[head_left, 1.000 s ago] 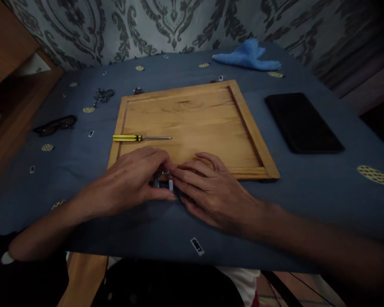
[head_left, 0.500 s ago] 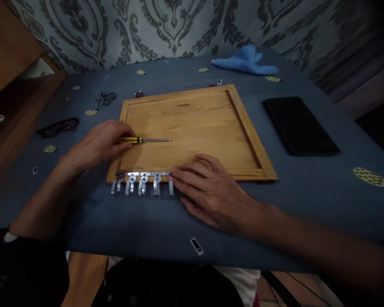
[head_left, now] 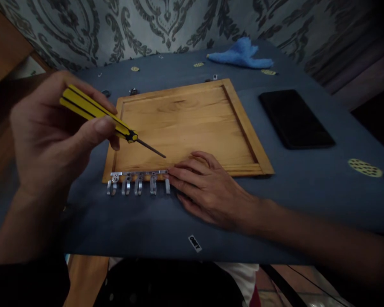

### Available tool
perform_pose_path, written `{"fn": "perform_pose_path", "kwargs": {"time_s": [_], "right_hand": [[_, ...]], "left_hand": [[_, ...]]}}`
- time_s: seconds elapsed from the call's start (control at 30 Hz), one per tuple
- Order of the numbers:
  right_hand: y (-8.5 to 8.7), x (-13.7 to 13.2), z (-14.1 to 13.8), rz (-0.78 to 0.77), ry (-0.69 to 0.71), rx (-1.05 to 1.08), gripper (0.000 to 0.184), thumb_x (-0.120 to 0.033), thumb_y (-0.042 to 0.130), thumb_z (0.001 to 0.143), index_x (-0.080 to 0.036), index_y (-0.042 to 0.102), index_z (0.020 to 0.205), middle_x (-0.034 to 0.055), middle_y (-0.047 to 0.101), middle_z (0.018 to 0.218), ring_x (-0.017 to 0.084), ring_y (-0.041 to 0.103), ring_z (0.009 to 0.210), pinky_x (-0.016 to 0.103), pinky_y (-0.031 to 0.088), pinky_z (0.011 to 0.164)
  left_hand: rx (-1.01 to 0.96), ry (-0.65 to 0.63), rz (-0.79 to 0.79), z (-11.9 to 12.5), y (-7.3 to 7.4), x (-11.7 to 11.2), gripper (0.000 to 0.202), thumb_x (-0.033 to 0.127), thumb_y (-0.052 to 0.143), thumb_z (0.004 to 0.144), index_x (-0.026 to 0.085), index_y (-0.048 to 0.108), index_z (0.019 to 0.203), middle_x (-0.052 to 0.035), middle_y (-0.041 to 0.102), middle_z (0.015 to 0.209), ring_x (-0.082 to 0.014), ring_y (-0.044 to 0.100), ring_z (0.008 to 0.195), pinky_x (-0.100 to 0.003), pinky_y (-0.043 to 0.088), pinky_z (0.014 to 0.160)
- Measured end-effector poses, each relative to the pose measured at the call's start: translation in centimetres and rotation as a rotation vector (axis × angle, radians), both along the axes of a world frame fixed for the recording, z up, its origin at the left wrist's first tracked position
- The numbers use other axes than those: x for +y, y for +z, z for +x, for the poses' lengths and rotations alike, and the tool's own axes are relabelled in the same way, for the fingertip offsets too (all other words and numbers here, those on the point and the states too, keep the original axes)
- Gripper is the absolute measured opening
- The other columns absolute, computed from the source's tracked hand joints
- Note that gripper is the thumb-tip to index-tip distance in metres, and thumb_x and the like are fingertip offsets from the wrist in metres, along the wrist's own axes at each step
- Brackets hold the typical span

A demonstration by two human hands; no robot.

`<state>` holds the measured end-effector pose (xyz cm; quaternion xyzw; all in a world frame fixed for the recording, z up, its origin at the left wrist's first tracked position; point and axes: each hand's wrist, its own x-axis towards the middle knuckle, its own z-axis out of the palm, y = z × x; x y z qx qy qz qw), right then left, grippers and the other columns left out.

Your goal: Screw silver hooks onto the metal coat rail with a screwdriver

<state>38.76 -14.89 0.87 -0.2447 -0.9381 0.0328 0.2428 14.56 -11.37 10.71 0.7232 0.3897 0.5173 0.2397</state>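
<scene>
A screwdriver [head_left: 96,113] with a yellow and black handle is pinched between the thumb and fingers of my left hand [head_left: 53,140], raised above the table. Its thin metal shaft slants down to the right over a shallow framed wooden board [head_left: 182,123]. Along the board's near edge runs a silver metal hook rail [head_left: 147,173], with several hooks hanging over the side. My right hand [head_left: 213,192] is closed on the rail's right end, fingers on top and thumb below, pressing it to the board. Those fingertips cover the end of the rail.
On the blue tablecloth [head_left: 141,230] a black tablet-like slab [head_left: 296,119] lies right of the board. A blue cloth [head_left: 241,55] is at the back. Behind the board's left corner sits a small dark object [head_left: 133,91]. A patterned curtain [head_left: 166,25] hangs behind the table.
My left hand has lifted the screwdriver off the board, up and toward me, and its tip now angles downward. My right hand stays on the hook rail.
</scene>
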Motion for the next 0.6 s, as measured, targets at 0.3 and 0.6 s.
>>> {"fn": "perform_pose_path", "kwargs": {"time_s": [0.3, 0.6], "right_hand": [[0.0, 0.0, 0.0, -0.024, 0.009, -0.006, 0.035, -0.021, 0.047, 0.1, -0.011, 0.064, 0.129, 0.0113, 0.07, 0.128, 0.029, 0.059, 0.116, 0.055, 0.038, 0.109], [0.0, 0.0, 0.0, -0.015, 0.018, 0.001, 0.035, -0.02, 0.05, 0.099, -0.008, 0.063, 0.129, 0.013, 0.069, 0.129, 0.029, 0.058, 0.116, 0.056, 0.039, 0.107]], "left_hand": [[0.27, -0.021, 0.075, 0.8, -0.2, -2.5, 0.014, 0.037, 0.067, 0.091, 0.025, 0.061, 0.097, 0.0016, 0.063, 0.09, -0.0138, 0.065, 0.079, -0.029, 0.049, 0.064], [0.361, -0.043, 0.171, 0.5, -1.1, -1.7, 0.016, 0.035, 0.066, 0.09, 0.022, 0.059, 0.098, 0.0026, 0.061, 0.08, -0.0143, 0.067, 0.072, -0.026, 0.051, 0.057]]}}
